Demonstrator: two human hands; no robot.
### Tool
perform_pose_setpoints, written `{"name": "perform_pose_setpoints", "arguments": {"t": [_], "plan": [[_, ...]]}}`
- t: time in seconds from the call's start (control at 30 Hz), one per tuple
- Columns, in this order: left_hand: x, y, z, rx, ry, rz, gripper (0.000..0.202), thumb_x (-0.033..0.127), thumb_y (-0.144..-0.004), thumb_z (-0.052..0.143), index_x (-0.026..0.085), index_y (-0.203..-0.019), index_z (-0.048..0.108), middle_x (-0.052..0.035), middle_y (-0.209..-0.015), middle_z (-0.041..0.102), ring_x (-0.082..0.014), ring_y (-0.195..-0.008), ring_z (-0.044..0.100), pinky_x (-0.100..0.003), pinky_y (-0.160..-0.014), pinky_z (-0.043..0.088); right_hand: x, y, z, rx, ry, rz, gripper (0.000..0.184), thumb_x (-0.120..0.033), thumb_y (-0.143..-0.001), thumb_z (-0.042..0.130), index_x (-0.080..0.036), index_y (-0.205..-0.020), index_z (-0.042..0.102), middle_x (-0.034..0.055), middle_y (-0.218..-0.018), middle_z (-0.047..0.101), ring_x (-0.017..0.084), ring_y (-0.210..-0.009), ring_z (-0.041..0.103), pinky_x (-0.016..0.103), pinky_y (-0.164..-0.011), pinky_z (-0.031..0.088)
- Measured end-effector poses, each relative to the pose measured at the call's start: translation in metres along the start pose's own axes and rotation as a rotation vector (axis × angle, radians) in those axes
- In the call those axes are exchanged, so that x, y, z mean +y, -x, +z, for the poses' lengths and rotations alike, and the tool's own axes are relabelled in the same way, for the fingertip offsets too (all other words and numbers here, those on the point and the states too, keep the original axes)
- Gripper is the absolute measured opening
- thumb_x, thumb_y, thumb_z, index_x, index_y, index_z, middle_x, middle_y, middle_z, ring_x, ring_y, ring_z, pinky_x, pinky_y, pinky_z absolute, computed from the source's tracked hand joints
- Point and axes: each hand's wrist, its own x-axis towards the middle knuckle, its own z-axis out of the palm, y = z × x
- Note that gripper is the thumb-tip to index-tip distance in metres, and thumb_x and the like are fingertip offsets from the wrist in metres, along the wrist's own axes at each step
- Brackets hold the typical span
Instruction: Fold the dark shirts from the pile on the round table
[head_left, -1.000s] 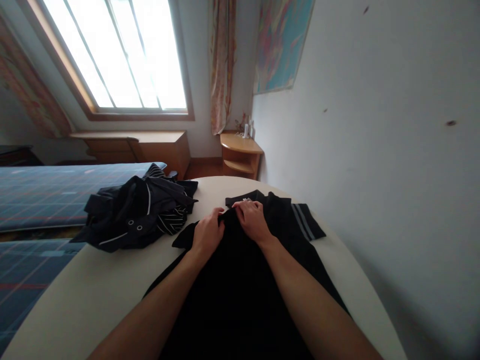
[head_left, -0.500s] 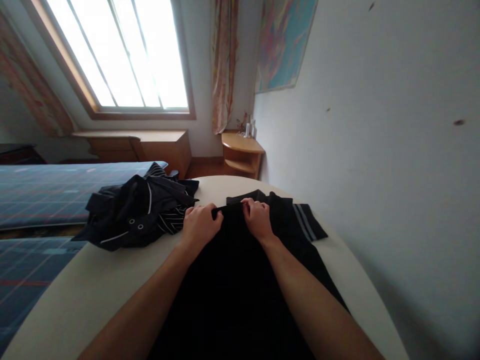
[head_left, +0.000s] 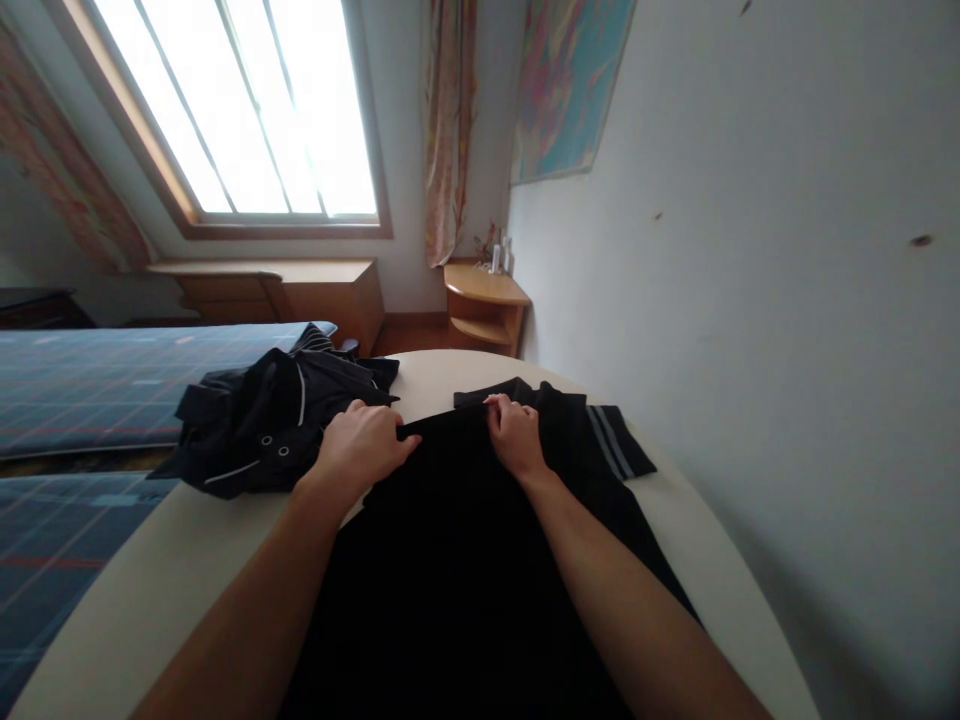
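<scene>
A black garment [head_left: 465,560], seemingly a shirt, lies spread over the round table [head_left: 217,560] and runs down toward me. My left hand [head_left: 364,440] is closed on its far edge at the left, thumb below the fabric's rim. My right hand [head_left: 514,432] pinches the same edge further right. Between the two hands the edge is drawn fairly straight. Beyond my right hand lies a sleeve with two grey stripes [head_left: 609,440] near its cuff. The fingertips of both hands are partly hidden by cloth.
A heap of dark clothes [head_left: 255,420] with white piping rests at the table's left side, close to my left hand. A bed with a blue plaid cover [head_left: 135,390] stands left. The white wall [head_left: 750,330] runs along the right; a corner shelf [head_left: 484,285] is behind.
My left hand has moved left along with the cloth edge, widening the gap between my hands and stretching the edge. My right hand has stayed almost in place.
</scene>
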Motion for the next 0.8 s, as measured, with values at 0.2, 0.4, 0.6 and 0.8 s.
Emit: {"name": "perform_pose_setpoints", "arguments": {"t": [0.2, 0.4, 0.6, 0.8], "plan": [[-0.010, 0.003, -0.005, -0.021, -0.097, -0.012, 0.029, 0.044, -0.087, 0.060, 0.021, -0.100, 0.071, -0.0112, -0.102, 0.073, -0.0347, -0.108, 0.062, -0.042, -0.085, 0.050, 0.006, -0.002, 0.001, -0.004, -0.015, 0.063, 0.027, -0.027, -0.102, 0.039, -0.020, -0.115, 0.062, 0.0074, -0.102, 0.073, 0.021, -0.096, 0.065, 0.035, -0.096, 0.033], [-0.011, -0.003, -0.003, 0.140, 0.136, -0.207, 0.026, 0.039, -0.091, 0.057, 0.026, -0.112, 0.061, -0.0087, -0.103, 0.071, -0.0325, -0.094, 0.069, -0.039, -0.076, 0.052, 0.008, -0.002, 0.002, -0.010, -0.067, 0.032, 0.024, -0.024, -0.101, 0.041, -0.020, -0.113, 0.061, 0.0069, -0.106, 0.073, 0.021, -0.098, 0.066, 0.035, -0.096, 0.037], [-0.021, -0.010, 0.000, 0.455, 0.208, -0.232, 0.019, 0.026, -0.093, 0.053, 0.024, -0.111, 0.059, -0.0084, -0.119, 0.064, -0.0282, -0.100, 0.067, -0.037, -0.083, 0.052, 0.004, 0.001, 0.003, -0.025, -0.086, -0.098, 0.021, -0.023, -0.096, 0.051, -0.020, -0.113, 0.063, 0.0056, -0.107, 0.073, 0.020, -0.100, 0.065, 0.034, -0.097, 0.041], [-0.043, -0.017, -0.006, 0.461, 0.072, -0.278, 0.026, 0.024, -0.095, 0.043, 0.024, -0.114, 0.060, -0.0107, -0.122, 0.062, -0.0299, -0.094, 0.066, -0.039, -0.077, 0.052, -0.004, 0.006, -0.002, -0.060, -0.068, -0.188, 0.034, -0.026, -0.096, 0.052, -0.019, -0.127, 0.061, 0.0071, -0.129, 0.066, 0.020, -0.119, 0.057, 0.034, -0.105, 0.038]]}}
